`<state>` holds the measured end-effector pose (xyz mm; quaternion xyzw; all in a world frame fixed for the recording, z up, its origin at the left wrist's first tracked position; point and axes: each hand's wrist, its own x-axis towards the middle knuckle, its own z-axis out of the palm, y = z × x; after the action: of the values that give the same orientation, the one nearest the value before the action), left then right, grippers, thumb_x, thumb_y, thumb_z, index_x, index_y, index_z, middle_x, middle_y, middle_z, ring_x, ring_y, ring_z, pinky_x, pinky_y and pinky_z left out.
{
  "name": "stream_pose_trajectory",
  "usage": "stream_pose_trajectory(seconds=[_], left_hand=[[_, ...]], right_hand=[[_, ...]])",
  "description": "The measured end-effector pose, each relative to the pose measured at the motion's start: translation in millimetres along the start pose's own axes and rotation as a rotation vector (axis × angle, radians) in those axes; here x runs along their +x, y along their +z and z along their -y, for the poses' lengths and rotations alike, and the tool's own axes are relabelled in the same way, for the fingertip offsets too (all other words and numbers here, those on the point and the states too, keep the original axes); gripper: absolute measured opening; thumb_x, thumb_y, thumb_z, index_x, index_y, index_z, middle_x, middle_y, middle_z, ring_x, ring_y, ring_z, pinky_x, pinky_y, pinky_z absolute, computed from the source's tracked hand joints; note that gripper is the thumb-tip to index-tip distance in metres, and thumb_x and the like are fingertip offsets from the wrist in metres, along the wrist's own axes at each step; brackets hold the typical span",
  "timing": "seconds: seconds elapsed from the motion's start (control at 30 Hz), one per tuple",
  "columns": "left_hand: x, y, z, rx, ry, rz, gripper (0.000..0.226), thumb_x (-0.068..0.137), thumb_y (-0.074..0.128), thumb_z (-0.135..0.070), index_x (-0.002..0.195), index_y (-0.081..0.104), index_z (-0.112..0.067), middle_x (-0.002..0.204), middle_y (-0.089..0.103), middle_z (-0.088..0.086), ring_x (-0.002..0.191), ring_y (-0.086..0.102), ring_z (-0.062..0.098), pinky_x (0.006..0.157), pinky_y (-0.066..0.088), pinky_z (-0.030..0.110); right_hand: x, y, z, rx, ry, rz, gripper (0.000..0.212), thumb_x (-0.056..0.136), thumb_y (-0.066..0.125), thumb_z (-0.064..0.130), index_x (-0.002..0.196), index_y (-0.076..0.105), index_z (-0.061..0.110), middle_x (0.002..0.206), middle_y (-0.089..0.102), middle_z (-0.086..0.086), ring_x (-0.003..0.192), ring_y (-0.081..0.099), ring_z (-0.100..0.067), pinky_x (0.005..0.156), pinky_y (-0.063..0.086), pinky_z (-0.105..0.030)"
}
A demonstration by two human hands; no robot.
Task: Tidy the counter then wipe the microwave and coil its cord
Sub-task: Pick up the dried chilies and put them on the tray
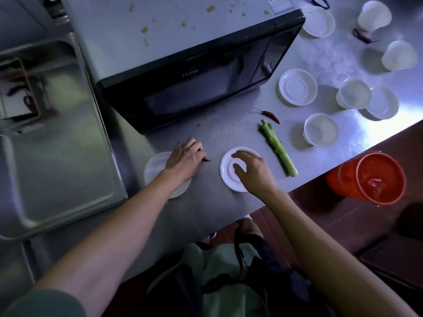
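Clearing the counter (229, 209) is judged to be the step in hand, with scraps and dishes gathered before the microwave (187, 72) is wiped. The left hand (185, 160) is laid on the steel just in front of the microwave, fingers curled down over a small red chilli (206, 159) whose tip alone shows; whether it is truly pinched cannot be told. The right hand (250, 169) is held over a white saucer (229, 177), fingers spread and arched, thumb on or just above the dish's centre, nothing gripped. A second saucer (155, 170) is partly covered by the left wrist. The chilli is best pinched by its body and lifted rather than dragged. The saucer is best taken by its rim, since a flat dish on smooth steel may slide. A green stalk (278, 151) and another chilli (271, 115) lie just to the right, cups and dishes beyond, an orange bucket (366, 179) below the counter edge. Yellowish crumbs (144, 29) are scattered on the microwave's top. The cord is not seen.
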<state>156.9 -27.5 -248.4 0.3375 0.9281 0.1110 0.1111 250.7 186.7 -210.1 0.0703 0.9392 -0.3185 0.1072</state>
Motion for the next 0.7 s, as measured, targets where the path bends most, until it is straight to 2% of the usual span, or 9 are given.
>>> stream_pose_trajectory(seconds=[0.07,0.17,0.3,0.4,0.57,0.7], left_hand=[[0,2,1,0.02,-0.012,-0.019,0.008,0.088,0.063,-0.011,0.086,0.07,-0.01,0.091,0.06,0.006,0.099,0.054,0.032,0.081,0.043,0.044],[2,3,0,0.032,-0.064,-0.006,0.011,0.089,0.064,-0.019,0.085,0.07,-0.011,0.09,0.06,0.004,0.1,0.053,0.03,0.08,0.04,0.043],[12,-3,-9,-0.014,-0.184,-0.016,0.011,0.09,0.065,-0.024,0.09,0.067,-0.013,0.092,0.062,0.001,0.102,0.052,0.028,0.081,0.039,0.041],[30,-14,-26,-0.07,-0.234,-0.053,0.01,0.091,0.066,-0.024,0.092,0.066,-0.014,0.092,0.063,0.0,0.099,0.052,0.026,0.082,0.041,0.04],[74,-29,-66,-0.123,-0.238,-0.107,0.01,0.089,0.069,-0.022,0.091,0.068,-0.012,0.091,0.065,0.0,0.096,0.054,0.026,0.083,0.044,0.041],[101,-32,-92,-0.154,-0.265,-0.089,0.008,0.09,0.068,-0.021,0.092,0.068,-0.013,0.092,0.066,-0.001,0.097,0.053,0.025,0.083,0.044,0.043]], right_hand=[[7,-2,-2,0.003,-0.021,0.006,0.034,0.094,0.058,0.007,0.128,0.064,0.007,0.134,0.063,-0.005,0.122,0.058,-0.023,0.098,0.043,-0.025],[18,-11,-9,0.045,-0.051,-0.017,0.028,0.092,0.06,0.006,0.119,0.068,0.007,0.123,0.068,-0.005,0.111,0.062,-0.027,0.089,0.049,-0.033],[37,-36,-27,0.046,-0.063,-0.067,0.027,0.093,0.061,0.01,0.119,0.069,0.01,0.126,0.067,-0.004,0.119,0.06,-0.025,0.098,0.048,-0.035],[56,-58,-45,0.049,-0.048,-0.094,0.027,0.093,0.06,0.008,0.119,0.069,0.007,0.127,0.067,-0.008,0.127,0.056,-0.028,0.099,0.047,-0.038],[91,-88,-81,0.083,0.01,-0.135,0.027,0.09,0.064,0.009,0.115,0.07,0.01,0.121,0.069,-0.007,0.104,0.064,-0.028,0.083,0.048,-0.03],[122,-99,-105,0.045,0.032,-0.099,0.025,0.088,0.062,0.009,0.111,0.07,0.013,0.11,0.067,-0.011,0.099,0.063,-0.034,0.076,0.052,-0.039]])
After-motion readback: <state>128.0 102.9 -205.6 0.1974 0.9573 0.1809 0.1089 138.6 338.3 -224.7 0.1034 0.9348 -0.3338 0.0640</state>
